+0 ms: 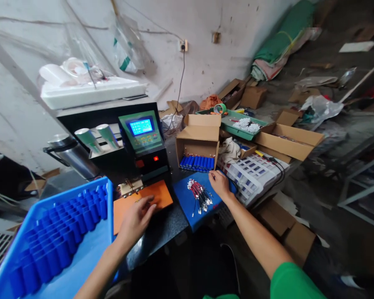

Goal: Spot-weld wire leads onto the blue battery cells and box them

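Note:
My left hand [137, 219] is over the orange board [162, 195] in front of the spot-welder-like machine [143, 137] with a lit screen. Thumb and forefinger stand apart, and nothing shows between them. At the front right corner of an open cardboard box [199, 133], my right hand [218, 182] has its fingers curled closed; whatever they may hold is hidden. Rows of blue cylindrical battery cells [197, 162] lie in that box. Beside my right hand, a bundle of red and black wire leads with white connectors [201, 197] lies on a blue mat [184, 195].
A blue tray [93, 245] at left holds many upright blue battery cells [59, 236]. Behind it stands a steel flask [70, 153]. To the right are a white plastic crate [252, 176], a green tray [227, 124] of white connectors and a long cardboard box [291, 141].

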Motion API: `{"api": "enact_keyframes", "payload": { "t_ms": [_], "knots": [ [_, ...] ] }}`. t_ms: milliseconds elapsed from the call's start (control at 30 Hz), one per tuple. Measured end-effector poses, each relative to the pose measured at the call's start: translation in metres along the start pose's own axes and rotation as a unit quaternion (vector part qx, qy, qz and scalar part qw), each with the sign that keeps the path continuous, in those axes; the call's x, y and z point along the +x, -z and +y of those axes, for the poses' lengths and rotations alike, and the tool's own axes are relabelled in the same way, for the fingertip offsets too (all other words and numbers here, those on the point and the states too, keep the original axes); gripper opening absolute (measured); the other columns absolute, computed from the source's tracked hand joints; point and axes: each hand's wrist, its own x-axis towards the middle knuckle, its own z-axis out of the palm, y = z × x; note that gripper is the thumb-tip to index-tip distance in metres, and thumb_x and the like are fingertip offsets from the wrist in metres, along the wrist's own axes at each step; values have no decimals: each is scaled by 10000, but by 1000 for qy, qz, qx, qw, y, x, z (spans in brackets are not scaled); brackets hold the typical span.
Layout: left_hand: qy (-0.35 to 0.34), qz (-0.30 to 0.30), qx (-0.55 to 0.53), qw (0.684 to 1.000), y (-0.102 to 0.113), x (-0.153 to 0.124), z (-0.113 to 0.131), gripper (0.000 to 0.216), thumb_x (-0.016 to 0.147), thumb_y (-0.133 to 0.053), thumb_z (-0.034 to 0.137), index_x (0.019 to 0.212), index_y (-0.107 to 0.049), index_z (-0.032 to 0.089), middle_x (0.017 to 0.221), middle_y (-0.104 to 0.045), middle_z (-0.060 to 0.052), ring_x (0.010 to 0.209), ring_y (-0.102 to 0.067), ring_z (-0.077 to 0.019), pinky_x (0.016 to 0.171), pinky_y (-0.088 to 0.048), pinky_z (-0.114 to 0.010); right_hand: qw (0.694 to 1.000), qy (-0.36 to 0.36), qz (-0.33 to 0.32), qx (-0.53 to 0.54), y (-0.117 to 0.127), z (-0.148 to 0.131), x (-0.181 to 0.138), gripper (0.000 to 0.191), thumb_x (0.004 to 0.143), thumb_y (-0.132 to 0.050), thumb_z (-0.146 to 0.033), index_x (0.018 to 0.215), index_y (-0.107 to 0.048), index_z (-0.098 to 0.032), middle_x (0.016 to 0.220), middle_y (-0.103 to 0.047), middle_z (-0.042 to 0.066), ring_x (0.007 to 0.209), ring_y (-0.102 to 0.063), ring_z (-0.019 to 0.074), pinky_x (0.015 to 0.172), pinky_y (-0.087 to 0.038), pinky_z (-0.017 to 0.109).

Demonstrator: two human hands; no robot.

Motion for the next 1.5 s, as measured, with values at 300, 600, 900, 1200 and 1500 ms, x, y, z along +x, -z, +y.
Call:
{"api": "enact_keyframes", "payload": {
  "t_ms": [300, 600, 900, 1200, 1500],
  "knots": [
    [-188, -55, 164, 967, -66, 125, 65, 292, 866, -539, 193, 1138, -637, 159, 1170, -661, -118, 1101, -618, -250, 975, -499, -383, 977, -78, 38, 193, -11, 22, 3, 276, 895, -488, -328, 872, -709, -164, 807, -702, 78, 734, -644, 191, 702, -496, 277],
    [-189, -156, 263, 933, -128, 219, 68, 378, 821, -618, 127, 1193, -633, 195, 1251, -601, -108, 1148, -586, -242, 1022, -456, -351, 970, -124, 33, 206, -9, 20, 8, 258, 879, -492, -309, 851, -709, -172, 790, -711, 72, 713, -648, 189, 698, -498, 268],
    [-207, -151, 160, 953, -142, 230, 48, 407, 788, -681, 207, 1190, -625, 185, 1251, -564, -105, 1200, -536, -271, 1082, -423, -416, 969, -141, 4, 200, -4, 18, 10, 247, 892, -491, -285, 872, -712, -175, 831, -721, 77, 763, -658, 200, 736, -503, 269],
    [-193, -128, 140, 963, -150, 221, 54, 422, 811, -671, 275, 1200, -601, 125, 1269, -538, -144, 1222, -504, -266, 1094, -399, -399, 979, -118, 3, 168, -2, 19, 11, 251, 885, -472, -257, 838, -704, -173, 815, -712, 74, 736, -641, 190, 723, -480, 263],
    [-183, -81, 84, 976, -86, 143, 78, 421, 872, -577, 315, 1264, -546, 163, 1281, -593, -112, 1214, -534, -242, 1074, -417, -430, 981, -113, 2, 158, -1, 24, 8, 261, 856, -472, -268, 823, -710, -165, 807, -719, 87, 743, -647, 205, 744, -485, 290]
  ]
}}
